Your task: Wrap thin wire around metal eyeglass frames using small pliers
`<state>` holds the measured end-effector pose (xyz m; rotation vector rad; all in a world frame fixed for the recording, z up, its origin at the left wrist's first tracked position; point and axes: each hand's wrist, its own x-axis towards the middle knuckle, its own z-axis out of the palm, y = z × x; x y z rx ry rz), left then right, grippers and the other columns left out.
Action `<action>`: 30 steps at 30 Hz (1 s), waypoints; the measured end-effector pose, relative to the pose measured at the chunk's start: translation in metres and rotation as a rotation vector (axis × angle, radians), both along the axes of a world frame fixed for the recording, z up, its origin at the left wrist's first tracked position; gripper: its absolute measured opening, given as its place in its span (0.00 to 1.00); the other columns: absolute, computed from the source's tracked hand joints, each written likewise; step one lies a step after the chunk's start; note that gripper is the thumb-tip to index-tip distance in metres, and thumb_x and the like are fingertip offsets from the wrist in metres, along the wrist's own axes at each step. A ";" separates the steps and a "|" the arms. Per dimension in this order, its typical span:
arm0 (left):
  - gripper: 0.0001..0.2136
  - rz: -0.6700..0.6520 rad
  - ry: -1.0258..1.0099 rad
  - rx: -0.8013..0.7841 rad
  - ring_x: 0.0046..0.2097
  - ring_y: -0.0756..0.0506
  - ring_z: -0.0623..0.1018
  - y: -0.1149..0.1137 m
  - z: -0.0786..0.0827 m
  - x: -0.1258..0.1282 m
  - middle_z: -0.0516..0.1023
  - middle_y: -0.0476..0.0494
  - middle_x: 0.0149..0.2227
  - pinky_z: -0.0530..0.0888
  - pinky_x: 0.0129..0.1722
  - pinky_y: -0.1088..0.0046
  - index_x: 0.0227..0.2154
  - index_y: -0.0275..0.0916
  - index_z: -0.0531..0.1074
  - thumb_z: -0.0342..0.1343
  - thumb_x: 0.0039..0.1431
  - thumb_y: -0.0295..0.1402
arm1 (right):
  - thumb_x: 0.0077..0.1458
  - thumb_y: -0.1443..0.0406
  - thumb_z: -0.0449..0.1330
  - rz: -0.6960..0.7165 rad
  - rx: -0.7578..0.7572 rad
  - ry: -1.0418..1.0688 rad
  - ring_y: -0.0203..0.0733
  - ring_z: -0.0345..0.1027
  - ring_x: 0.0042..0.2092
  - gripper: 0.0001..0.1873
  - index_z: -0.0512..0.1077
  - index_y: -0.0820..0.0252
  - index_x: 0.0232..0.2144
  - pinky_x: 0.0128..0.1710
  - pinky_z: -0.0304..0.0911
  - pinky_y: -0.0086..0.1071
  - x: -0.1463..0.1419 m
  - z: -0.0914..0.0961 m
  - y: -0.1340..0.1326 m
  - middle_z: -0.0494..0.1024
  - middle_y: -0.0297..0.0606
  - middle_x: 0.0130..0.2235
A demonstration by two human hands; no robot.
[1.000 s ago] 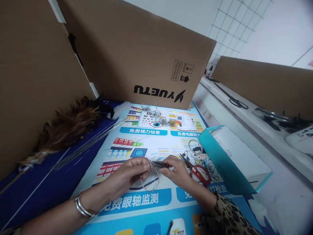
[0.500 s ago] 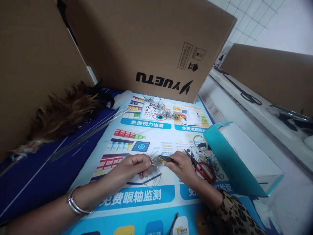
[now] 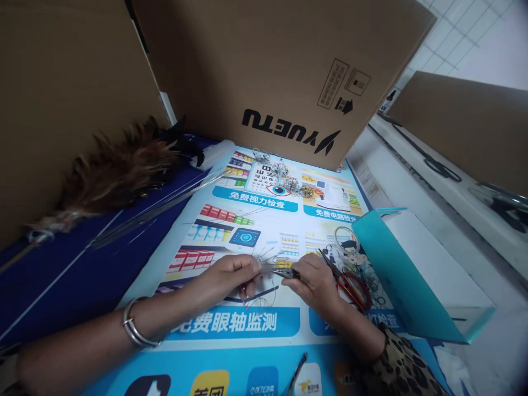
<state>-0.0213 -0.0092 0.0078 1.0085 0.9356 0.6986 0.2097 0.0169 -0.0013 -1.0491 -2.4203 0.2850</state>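
Observation:
My left hand [image 3: 235,276] is closed in a pinch on a small bundle of thin wire [image 3: 267,257], with fine strands sticking out above and below the fingertips. My right hand [image 3: 317,283] grips a pair of pliers [image 3: 285,273], its fingers wrapped round the handles. The jaws point left and meet the wire piece close to my left fingertips; whether they are clamped on it, I cannot tell. Red-handled scissors [image 3: 357,292] lie just right of my right hand, beside a metal ring [image 3: 346,240] and several small wire loops [image 3: 376,286].
Tangled wire pieces [image 3: 284,176] lie at the back of the printed sheet [image 3: 264,222]. A teal open box [image 3: 412,286] stands on the right. Long straight wires [image 3: 160,214] and brown feathers [image 3: 117,159] are at left. A large cardboard box [image 3: 280,66] walls off the back.
The whole scene has shifted right in view as the camera turned slightly. The pliers' jaws have tilted and show brighter; the wire between my hands has changed angle. Both hands keep their holds.

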 end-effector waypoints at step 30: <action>0.16 -0.007 0.048 0.085 0.22 0.51 0.69 0.000 -0.005 -0.002 0.72 0.47 0.19 0.62 0.23 0.77 0.23 0.36 0.68 0.48 0.57 0.44 | 0.52 0.54 0.57 0.027 0.055 -0.085 0.41 0.61 0.34 0.15 0.69 0.60 0.25 0.34 0.56 0.33 0.002 0.006 -0.001 0.69 0.40 0.28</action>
